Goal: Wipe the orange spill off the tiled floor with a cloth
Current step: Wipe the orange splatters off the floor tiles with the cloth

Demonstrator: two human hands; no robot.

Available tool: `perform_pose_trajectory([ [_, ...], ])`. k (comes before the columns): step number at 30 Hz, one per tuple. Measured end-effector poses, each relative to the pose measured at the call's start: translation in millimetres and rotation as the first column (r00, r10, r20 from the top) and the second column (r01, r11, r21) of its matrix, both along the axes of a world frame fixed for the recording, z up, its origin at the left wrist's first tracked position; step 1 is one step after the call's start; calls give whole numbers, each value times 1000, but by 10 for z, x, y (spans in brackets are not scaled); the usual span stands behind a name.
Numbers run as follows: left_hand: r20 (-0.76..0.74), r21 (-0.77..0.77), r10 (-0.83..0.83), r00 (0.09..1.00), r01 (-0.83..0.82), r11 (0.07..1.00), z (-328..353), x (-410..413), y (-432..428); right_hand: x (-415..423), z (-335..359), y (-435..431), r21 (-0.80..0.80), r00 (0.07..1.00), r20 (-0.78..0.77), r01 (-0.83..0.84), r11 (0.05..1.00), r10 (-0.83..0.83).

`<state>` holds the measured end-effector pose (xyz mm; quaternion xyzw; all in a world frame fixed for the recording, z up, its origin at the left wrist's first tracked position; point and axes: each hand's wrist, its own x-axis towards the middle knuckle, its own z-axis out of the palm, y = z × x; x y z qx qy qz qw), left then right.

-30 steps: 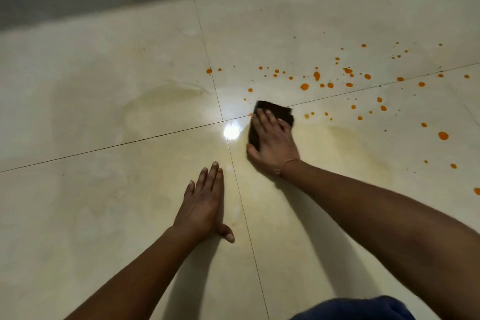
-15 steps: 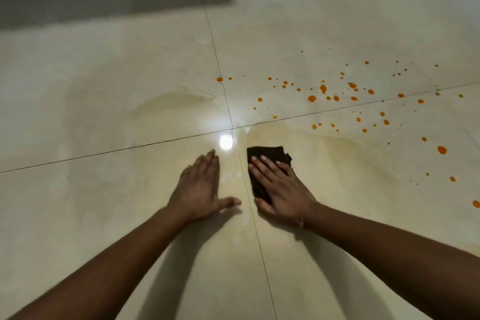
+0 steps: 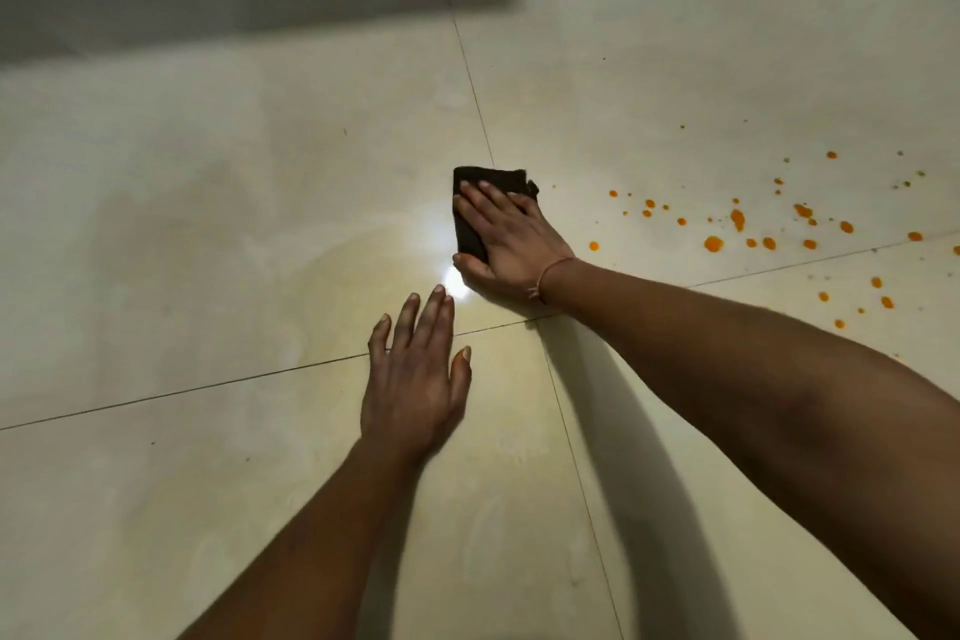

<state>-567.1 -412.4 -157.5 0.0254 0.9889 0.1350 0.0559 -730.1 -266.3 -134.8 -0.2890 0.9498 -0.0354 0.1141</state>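
Head view: the right hand (image 3: 506, 239) lies flat on a dark folded cloth (image 3: 488, 177), fingers straight and spread, pressing it against the tiled floor (image 3: 208, 224); nothing is gripped. The cloth sits on the far tile just beyond the point where four tile corners meet, against the joint line that runs away from the person. The left hand (image 3: 415, 379) rests palm-down on the floor near that corner, fingers extended and holding nothing, apparently as a brace. The orange spill (image 3: 713, 243) is a scatter of drops to the right of the cloth, apart from it, spread across the joint between two tiles. A pale film shows on the tile left of the cloth. Step in hand: a wiping stroke, the task part done. Next move, as judged: slide the pressed cloth rightward through the drops, keeping pressure even, and refold if it smears.
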Motion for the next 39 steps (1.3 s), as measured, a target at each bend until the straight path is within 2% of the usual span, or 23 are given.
perform_pose_trajectory([
  [3, 31, -22, 10, 999, -9, 1000, 31, 4, -12, -27, 19, 203, -26, 964, -4, 265, 964, -266],
  [5, 60, -28, 3, 998, -2, 1000, 71, -7, -8, 370, 12, 389, -67, 930, -1, 368, 927, -369],
  [6, 70, -22, 0, 998, 1, 1000, 80, -8, -5, 698, -3, 456, -94, 942, 7, 334, 938, -335],
  [8, 86, -11, 0, 996, 1, 1000, 115, -18, -11, 1240, 1, 645, -67, 986, 68, 159, 985, -155],
  [9, 87, -12, -2, 996, 3, 1000, 128, -10, -5, 1259, -33, 791, -52, 995, 70, 79, 996, -75],
  [10, 82, -10, -5, 997, 5, 1000, 119, -12, 2, 1130, -49, 867, -42, 996, 62, 70, 997, -68],
  [11, 80, -13, -7, 997, 8, 1000, 112, -19, 4, 918, -25, 863, -29, 986, 39, 160, 987, -159],
  [13, 74, -24, 3, 997, -1, 1000, 78, -24, -14, 505, -24, 692, -24, 910, -19, 415, 910, -415],
  [14, 67, -29, -1, 998, 3, 1000, 69, -32, -17, 462, -35, 613, -34, 880, -16, 475, 880, -475],
  [15, 64, -36, -9, 998, 11, 999, 74, -23, -9, 575, -48, 603, -35, 888, -5, 460, 887, -460],
  [17, 56, -33, -4, 998, 6, 999, 82, -37, -24, 1031, -93, 825, -3, 950, 14, 311, 950, -311],
  [19, 44, -30, 0, 999, 1, 1000, 106, -14, -15, 1398, -37, 1329, 11, 952, -12, 307, 952, -307],
  [21, 21, -28, -3, 1000, 4, 1000, 88, 6, 14, 1291, -2, 1513, 28, 870, -26, 492, 870, -492],
  [23, 1, -31, -5, 1000, 5, 1000, 56, 6, 23, 991, -30, 1211, 12, 776, -56, 630, 777, -628],
  [24, -13, -33, -6, 1000, 6, 999, 33, 16, 27, 936, -46, 972, -9, 791, -63, 610, 793, -609],
  [26, -22, -21, -1, 1000, 1, 1000, 17, -2, 0, 1078, -60, 570, -68, 883, -15, 466, 882, -468],
  [29, -25, 22, -3, 1000, 3, 1000, 32, 15, 0, 1806, -38, 866, -52, 956, 28, 294, 954, -293],
  [31, -31, 24, -8, 999, 8, 1000, 71, 29, 15, 1937, 30, 1352, -27, 940, 24, 341, 940, -340],
  [34, -60, 2, -21, 998, 21, 1000, 71, 45, 25, 1691, 58, 1665, 35, 789, 1, 613, 789, -614],
  [35, -60, -1, -21, 998, 21, 1000, 61, 39, 19, 1643, 37, 1609, 31, 760, -18, 650, 760, -649],
  [37, -50, -4, -18, 999, 18, 1000, 66, 32, 3, 1814, -15, 1446, -2, 806, -34, 591, 807, -590],
  [39, -28, -42, -22, 999, 21, 999, 137, 20, 40, 2279, -38, 1518, 1, 904, -8, 428, 904, -428],
])
